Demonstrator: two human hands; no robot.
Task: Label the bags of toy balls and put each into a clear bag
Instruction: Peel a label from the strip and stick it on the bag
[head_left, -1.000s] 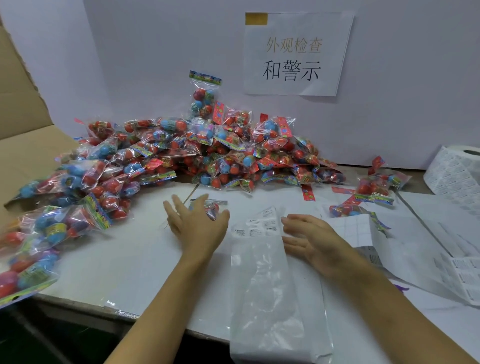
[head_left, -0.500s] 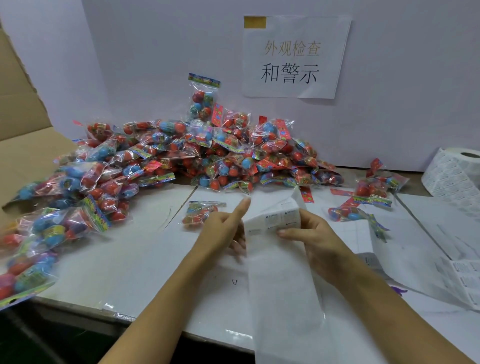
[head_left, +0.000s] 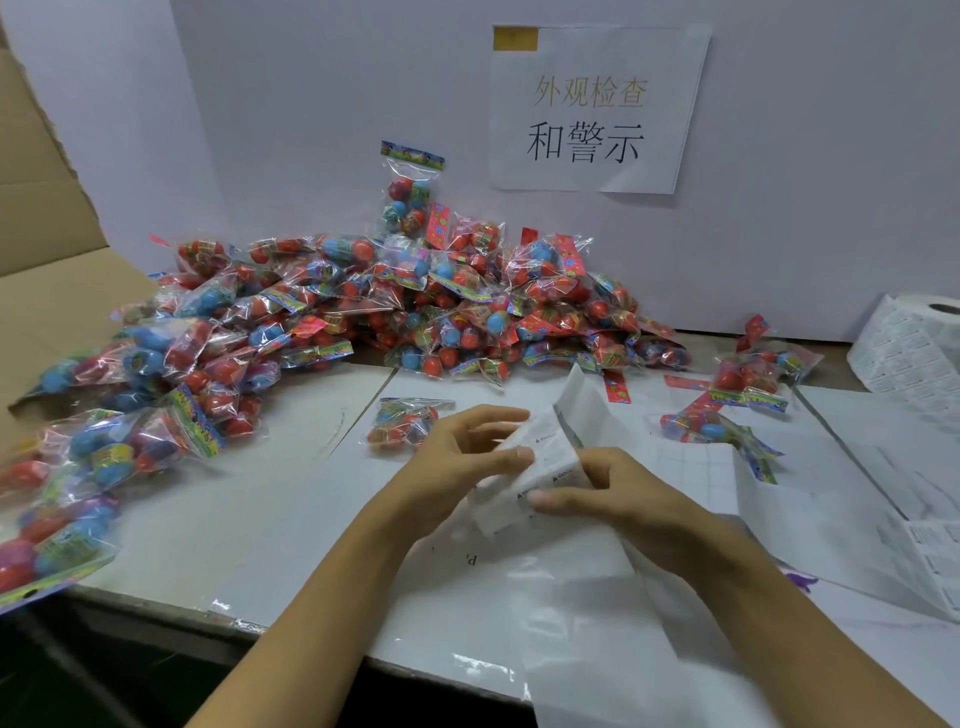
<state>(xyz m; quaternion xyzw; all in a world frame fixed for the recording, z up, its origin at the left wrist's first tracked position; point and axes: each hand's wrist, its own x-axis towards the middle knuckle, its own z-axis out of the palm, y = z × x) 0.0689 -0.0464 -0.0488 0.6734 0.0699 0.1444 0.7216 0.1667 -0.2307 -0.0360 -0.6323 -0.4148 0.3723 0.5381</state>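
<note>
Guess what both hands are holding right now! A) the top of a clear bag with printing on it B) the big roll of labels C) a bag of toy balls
A: the left hand and right hand both pinch the printed top of the clear bag.

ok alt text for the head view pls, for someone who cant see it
Both hands, left hand and right hand, pinch the printed top of a clear bag over a white table. One bag of toy balls lies beside them, before a big pile of such bags.
</note>
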